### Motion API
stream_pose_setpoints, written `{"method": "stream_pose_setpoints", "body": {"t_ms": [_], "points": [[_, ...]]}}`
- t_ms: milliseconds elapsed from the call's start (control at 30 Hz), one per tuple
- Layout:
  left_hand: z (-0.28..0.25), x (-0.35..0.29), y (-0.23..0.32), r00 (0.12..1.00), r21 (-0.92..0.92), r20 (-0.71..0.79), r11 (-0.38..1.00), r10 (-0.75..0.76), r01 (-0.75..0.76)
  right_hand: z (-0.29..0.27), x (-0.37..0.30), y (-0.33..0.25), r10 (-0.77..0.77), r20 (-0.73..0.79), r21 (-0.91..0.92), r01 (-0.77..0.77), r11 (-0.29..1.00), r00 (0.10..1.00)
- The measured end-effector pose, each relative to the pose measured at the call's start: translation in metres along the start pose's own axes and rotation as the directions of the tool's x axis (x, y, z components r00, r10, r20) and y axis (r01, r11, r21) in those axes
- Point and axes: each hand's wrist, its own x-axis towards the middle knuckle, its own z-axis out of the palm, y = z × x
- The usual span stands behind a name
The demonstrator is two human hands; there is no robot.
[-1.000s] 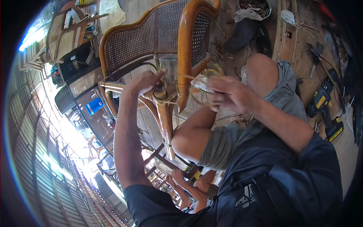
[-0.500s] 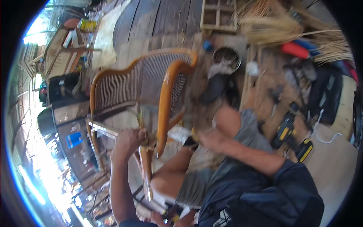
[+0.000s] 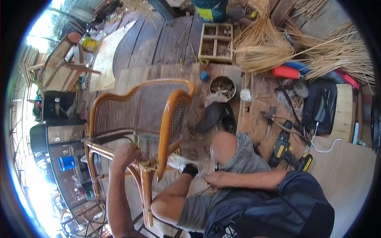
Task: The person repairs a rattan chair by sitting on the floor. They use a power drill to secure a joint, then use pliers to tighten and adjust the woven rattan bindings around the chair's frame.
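In front of me stands a glossy orange-brown rattan armchair with a woven cane back. My left hand is closed at the front corner of its seat frame, beside the top of the front leg. A thin greenish strand rises by its fingers, apparently pinched in them. Yellowish wrapping shows at the leg's top joint. Away from the chair, near my bent knee, my right hand is closed. A small pale yellow bit shows at its fingertips, too small to name.
On the floor to the right lie a cordless drill, a hammer and a red cylinder. Bundles of cane strands and a divided wooden box lie beyond. A metal bowl stands near my knee.
My right hand has moved down and closer to my body, away from the chair. The left hand stays at the seat corner. My view has tilted, showing more of the far floor.
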Motion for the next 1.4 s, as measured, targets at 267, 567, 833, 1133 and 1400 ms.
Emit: {"method": "stream_pose_setpoints", "body": {"t_ms": [267, 567, 833, 1133, 1400], "points": [[0.027, -0.072, 0.005, 0.762, -0.197, -0.598, 0.967, -0.247, 0.158, 0.002, -0.006, -0.012, 0.044, 0.093, -0.110, -0.033, 0.993, 0.995], [0.084, -0.082, 0.033, 0.561, -0.710, -0.590, 0.704, -0.581, -0.017, -0.021, 0.032, -0.014, 0.064, 0.286, -0.309, 0.029, 0.951, 0.956], [0.110, -0.078, 0.016, 0.496, -0.666, -0.677, 0.739, -0.544, -0.099, -0.095, 0.031, -0.051, 0.118, 0.246, -0.348, -0.026, 0.937, 0.962], [0.108, -0.071, 0.019, 0.358, -0.511, -0.796, 0.859, -0.489, 0.035, -0.245, 0.079, -0.046, -0.162, 0.112, -0.704, 0.193, 0.683, 0.980], [0.107, -0.066, 0.022, 0.357, -0.540, -0.767, 0.837, -0.532, 0.088, -0.312, 0.096, -0.134, -0.333, -0.774, -0.355, 0.066, 0.932, 0.538]]}}
